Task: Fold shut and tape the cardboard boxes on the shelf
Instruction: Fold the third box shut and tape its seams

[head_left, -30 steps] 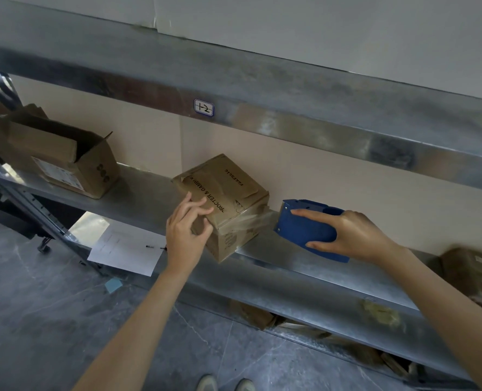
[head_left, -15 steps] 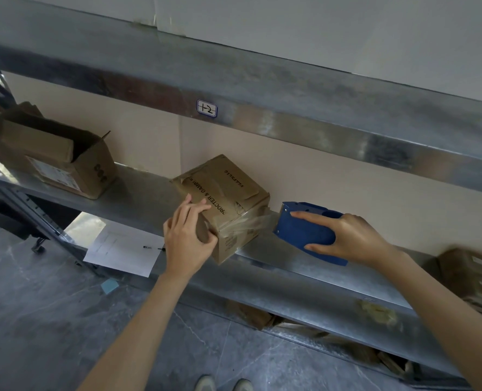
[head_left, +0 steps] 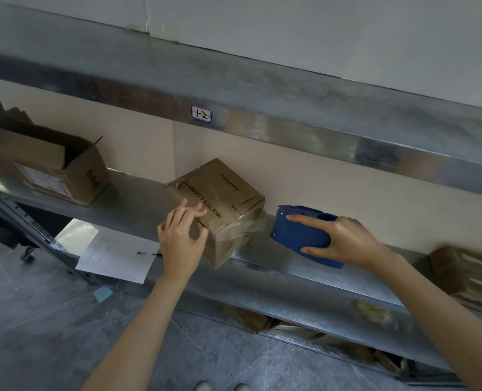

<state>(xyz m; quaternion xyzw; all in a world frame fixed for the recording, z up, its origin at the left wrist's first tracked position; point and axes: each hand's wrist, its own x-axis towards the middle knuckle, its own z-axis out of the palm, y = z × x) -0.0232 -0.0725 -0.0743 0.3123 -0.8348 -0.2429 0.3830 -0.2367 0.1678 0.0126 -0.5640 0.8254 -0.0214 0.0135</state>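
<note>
Mid-taping the shut box [head_left: 220, 204] on the shelf [head_left: 304, 266]: left hand [head_left: 182, 235] pressed flat, fingers together, on its near edge; right hand [head_left: 344, 239] wrapped around tape dispenser [head_left: 299, 235], strip stretched taut. Next, probably: cut tape, smooth end down
</note>
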